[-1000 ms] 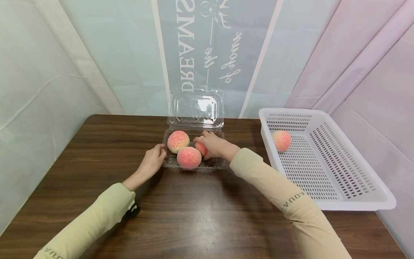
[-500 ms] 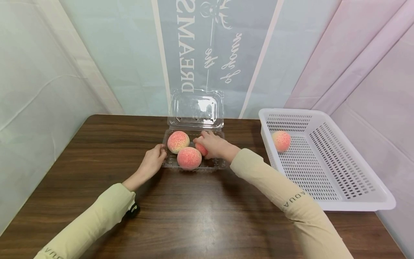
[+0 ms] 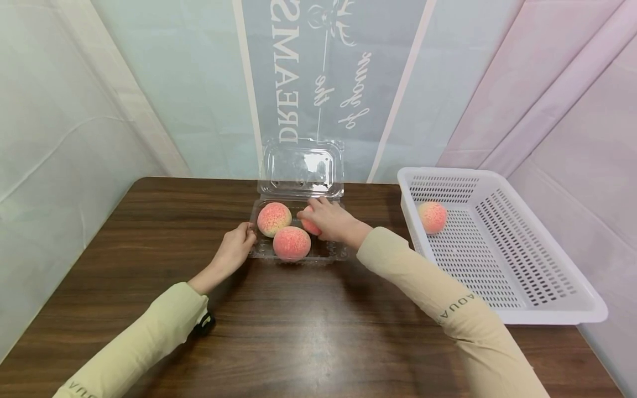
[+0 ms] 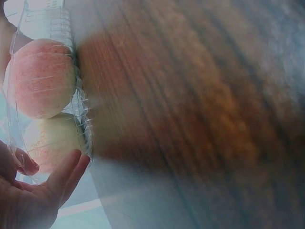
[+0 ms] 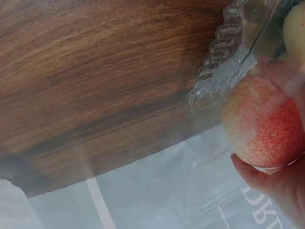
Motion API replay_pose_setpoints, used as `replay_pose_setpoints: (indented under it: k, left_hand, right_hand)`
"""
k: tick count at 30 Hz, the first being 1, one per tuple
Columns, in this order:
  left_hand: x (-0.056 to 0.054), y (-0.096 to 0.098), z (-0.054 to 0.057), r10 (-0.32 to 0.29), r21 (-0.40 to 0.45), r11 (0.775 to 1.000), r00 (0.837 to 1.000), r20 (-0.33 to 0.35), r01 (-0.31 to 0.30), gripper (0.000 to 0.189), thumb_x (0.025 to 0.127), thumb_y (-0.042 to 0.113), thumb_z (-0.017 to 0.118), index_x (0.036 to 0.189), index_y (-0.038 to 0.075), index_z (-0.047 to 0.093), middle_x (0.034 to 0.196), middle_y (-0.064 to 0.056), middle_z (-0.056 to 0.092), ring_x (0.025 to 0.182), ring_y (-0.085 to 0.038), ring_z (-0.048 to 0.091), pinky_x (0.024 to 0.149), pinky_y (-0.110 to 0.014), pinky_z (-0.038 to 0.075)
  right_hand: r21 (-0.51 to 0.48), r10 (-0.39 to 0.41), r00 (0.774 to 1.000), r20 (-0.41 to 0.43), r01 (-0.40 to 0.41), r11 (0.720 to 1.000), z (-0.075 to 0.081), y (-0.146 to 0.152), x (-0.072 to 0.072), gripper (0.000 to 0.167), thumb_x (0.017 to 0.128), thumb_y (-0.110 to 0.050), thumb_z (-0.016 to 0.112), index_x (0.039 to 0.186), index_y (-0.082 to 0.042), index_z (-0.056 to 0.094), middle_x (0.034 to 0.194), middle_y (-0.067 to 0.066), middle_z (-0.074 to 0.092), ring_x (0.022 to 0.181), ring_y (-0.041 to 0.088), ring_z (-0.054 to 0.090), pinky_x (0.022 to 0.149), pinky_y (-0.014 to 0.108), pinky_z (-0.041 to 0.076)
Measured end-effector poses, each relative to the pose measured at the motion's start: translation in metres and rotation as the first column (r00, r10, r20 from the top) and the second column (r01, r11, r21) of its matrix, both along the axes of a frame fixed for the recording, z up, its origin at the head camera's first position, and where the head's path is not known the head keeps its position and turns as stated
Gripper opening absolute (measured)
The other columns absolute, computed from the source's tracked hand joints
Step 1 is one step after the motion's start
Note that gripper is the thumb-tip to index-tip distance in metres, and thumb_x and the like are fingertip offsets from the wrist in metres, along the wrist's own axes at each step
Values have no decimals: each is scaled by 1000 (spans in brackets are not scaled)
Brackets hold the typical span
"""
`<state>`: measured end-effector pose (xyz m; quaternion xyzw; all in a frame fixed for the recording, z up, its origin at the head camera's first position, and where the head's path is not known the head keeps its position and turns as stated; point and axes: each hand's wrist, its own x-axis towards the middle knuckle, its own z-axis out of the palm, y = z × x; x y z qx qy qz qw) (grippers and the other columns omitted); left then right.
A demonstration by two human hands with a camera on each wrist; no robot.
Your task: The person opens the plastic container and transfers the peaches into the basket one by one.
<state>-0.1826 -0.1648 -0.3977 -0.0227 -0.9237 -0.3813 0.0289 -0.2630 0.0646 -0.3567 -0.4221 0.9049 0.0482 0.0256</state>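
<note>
A clear plastic clamshell box lies on the table with its lid standing up at the back. My left hand pinches the box's left rim; in the left wrist view its fingers lie along the outer wall. Inside the box are a peach at the back left and another peach at the front. My right hand grips a third peach on the box's right side. That peach shows red and yellow in the right wrist view, with the thumb around its edge.
To the right stands a white perforated plastic basket, with one peach at its back left. The dark wood table meets a pale printed cloth behind the box.
The right hand and its peach have shifted slightly up and away from the front peach. The left hand keeps its place on the rim.
</note>
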Motion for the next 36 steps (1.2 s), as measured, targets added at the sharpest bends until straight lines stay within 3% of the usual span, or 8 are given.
replay_pose_setpoints:
  k: [11, 30, 36]
  left_hand:
    - [0, 0, 0, -10, 2, 1000, 1000, -6, 10, 32, 92, 6, 37, 114, -12, 49, 83, -15, 58, 70, -20, 55, 56, -28, 41]
    - [1, 1, 0, -6, 26, 1000, 1000, 6, 5, 31, 92, 5, 36, 114, -12, 49, 87, -17, 60, 74, -22, 58, 58, -28, 44]
    - [1, 1, 0, -5, 28, 1000, 1000, 11, 5, 31, 92, 5, 36, 115, -12, 49, 88, -18, 61, 74, -23, 60, 58, -28, 45]
  right_hand:
    - [36, 49, 994, -94, -46, 998, 4, 4, 1, 64, 68, -14, 78, 125, -25, 52, 119, 12, 43, 109, 32, 43, 81, 49, 44]
    - [56, 90, 986, -141, -83, 995, 9, 11, 1, 64, 66, -10, 79, 123, -26, 54, 120, 11, 44, 110, 31, 41, 83, 49, 42]
    - [69, 97, 984, -150, -87, 994, 10, 13, 1, 61, 70, -3, 73, 123, -26, 53, 119, 10, 44, 108, 30, 41, 81, 49, 41]
